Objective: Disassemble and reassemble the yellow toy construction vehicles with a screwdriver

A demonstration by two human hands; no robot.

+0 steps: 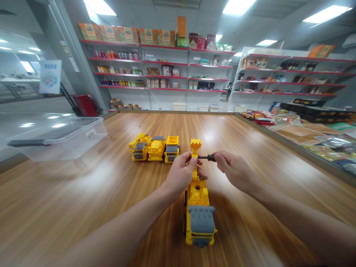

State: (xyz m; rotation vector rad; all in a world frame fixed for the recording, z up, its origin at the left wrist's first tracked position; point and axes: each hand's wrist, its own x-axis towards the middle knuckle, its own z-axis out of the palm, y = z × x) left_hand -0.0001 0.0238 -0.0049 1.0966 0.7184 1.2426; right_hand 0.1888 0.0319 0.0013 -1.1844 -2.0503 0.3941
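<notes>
A yellow toy digger truck [198, 213] with a grey cab stands on the wooden table [83, 193], its arm raised and ending in a yellow bucket [195, 143]. My left hand [182, 172] is closed round that raised arm. My right hand [232, 167] pinches the black handle of a small screwdriver [207, 157], whose shaft points left and meets the arm just beside my left fingers. Three more yellow toy trucks [155, 147] sit side by side farther back on the table.
A clear plastic bin [55, 137] with a dark handle rests at the table's left edge. Packaged goods [306, 129] lie on a counter along the right. Shop shelves [167, 70] with red edges line the far wall.
</notes>
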